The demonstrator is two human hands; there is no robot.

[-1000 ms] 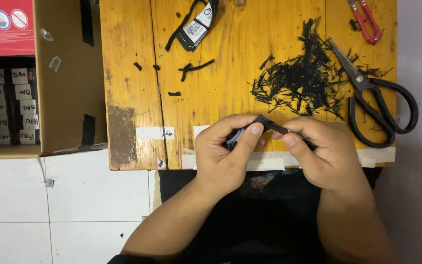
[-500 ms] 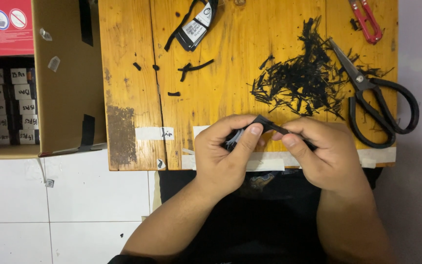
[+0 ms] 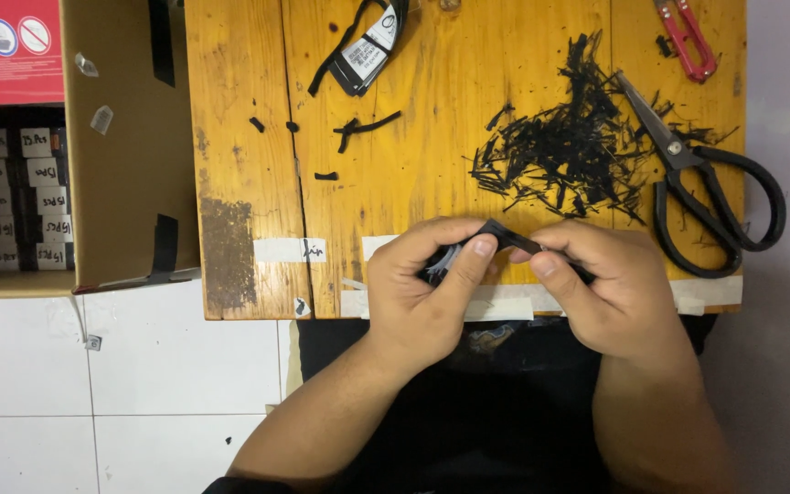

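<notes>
Both of my hands meet over the near edge of a small wooden table (image 3: 249, 110). My left hand (image 3: 427, 284) and my right hand (image 3: 610, 288) pinch the same small black folded strip (image 3: 507, 238) between thumbs and fingers. Most of the strip is hidden inside my fingers. A heap of thin black offcuts (image 3: 569, 151) lies just beyond my hands. Large black scissors (image 3: 706, 197) rest to the right of the heap.
A small red snipper (image 3: 688, 37) lies at the far right corner. A black band with a white label (image 3: 368, 50) and a few black scraps (image 3: 363, 126) sit at the far middle. An open cardboard box (image 3: 75, 146) with labelled black packs stands at the left on white tiles.
</notes>
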